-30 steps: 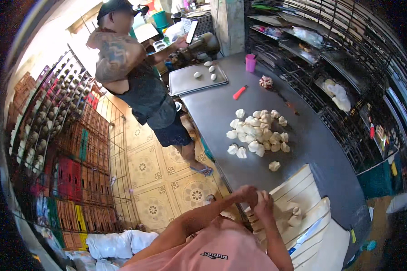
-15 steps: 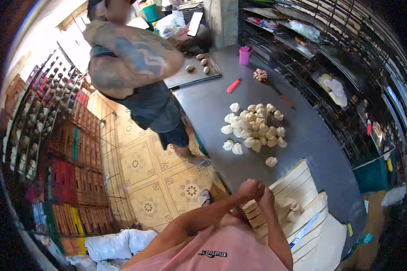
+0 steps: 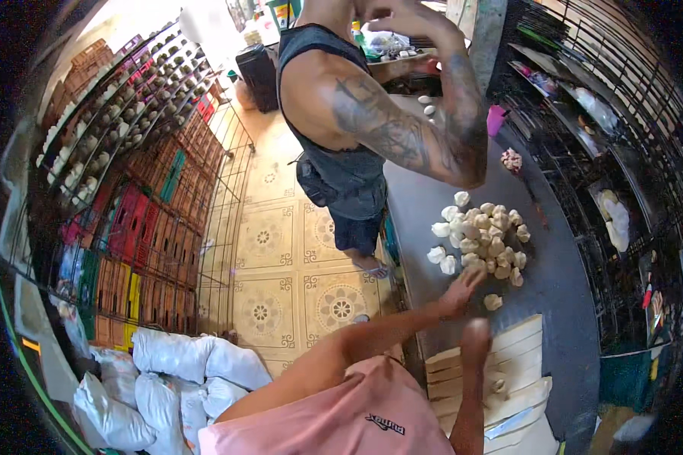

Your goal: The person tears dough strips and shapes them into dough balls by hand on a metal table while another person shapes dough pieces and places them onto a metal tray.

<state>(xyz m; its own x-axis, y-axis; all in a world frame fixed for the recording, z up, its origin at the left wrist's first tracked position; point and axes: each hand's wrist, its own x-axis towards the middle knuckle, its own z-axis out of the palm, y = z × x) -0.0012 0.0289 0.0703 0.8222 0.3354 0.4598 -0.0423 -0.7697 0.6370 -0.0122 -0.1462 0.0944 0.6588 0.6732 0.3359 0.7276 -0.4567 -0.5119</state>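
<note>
My left hand (image 3: 460, 296) reaches over the grey table, its fingers stretched out at the near edge of a heap of pale, pinched dough pieces (image 3: 487, 231). Nothing shows in its grip. Close to it, one dough piece (image 3: 493, 302) lies apart from the heap. My right hand (image 3: 476, 335) is blurred over a flat dough sheet (image 3: 520, 345) cut into strips; its fingers cannot be made out. A small dough lump (image 3: 498, 385) rests on the sheet, beside my right forearm. Nearer me, a knife (image 3: 508, 423) lies across the dough.
A co-worker (image 3: 334, 174) in a dark sleeveless top stands at the table's left side, one arm over it. Reddish pieces (image 3: 511, 160) and a pink cup (image 3: 495, 120) sit farther back. Dark racks (image 3: 622, 144) line the right; stacked crates (image 3: 140, 227) and white sacks (image 3: 182, 356) fill the left.
My hands were together over the dough sheet; now they are apart, the left stretched forward to the heap. My view has shifted left, and the co-worker's arm now extends over the table.
</note>
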